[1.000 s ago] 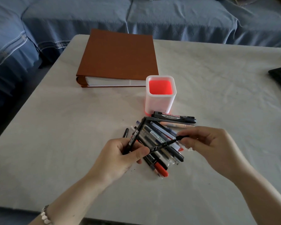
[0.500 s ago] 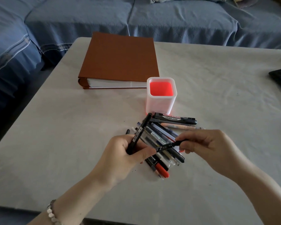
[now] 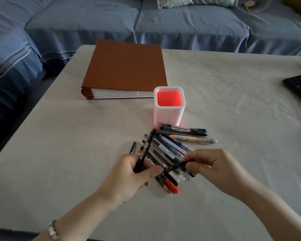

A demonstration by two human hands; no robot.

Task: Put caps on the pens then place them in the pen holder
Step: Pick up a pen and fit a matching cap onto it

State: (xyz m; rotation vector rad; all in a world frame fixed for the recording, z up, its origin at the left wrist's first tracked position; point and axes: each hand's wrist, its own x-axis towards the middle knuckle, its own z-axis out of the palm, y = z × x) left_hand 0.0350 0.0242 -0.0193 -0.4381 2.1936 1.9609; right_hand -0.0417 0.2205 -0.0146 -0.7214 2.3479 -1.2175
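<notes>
Head view: my left hand (image 3: 129, 176) grips a black pen (image 3: 146, 148) pointing away at the pen holder (image 3: 169, 117) just ahead, while my right hand (image 3: 215, 166) pinches, seemingly by its cap (image 3: 186, 164), a second pen (image 3: 174, 166) lying crosswise between them.

The bare left forearm (image 3: 87, 211) and right forearm (image 3: 268, 209) come in from the near edge, slanting toward each other. The left hand (image 3: 127, 176) is curled thumb side up, its fingers wrapped round a black pen (image 3: 145, 152) that sticks up and away from the fist, its thumb stretched out to the right. The right hand (image 3: 217, 169) faces it with knuckles bent, thumb and fingertips pinching the end of a second black pen (image 3: 175, 166), which spans the gap to the left thumb.
</notes>
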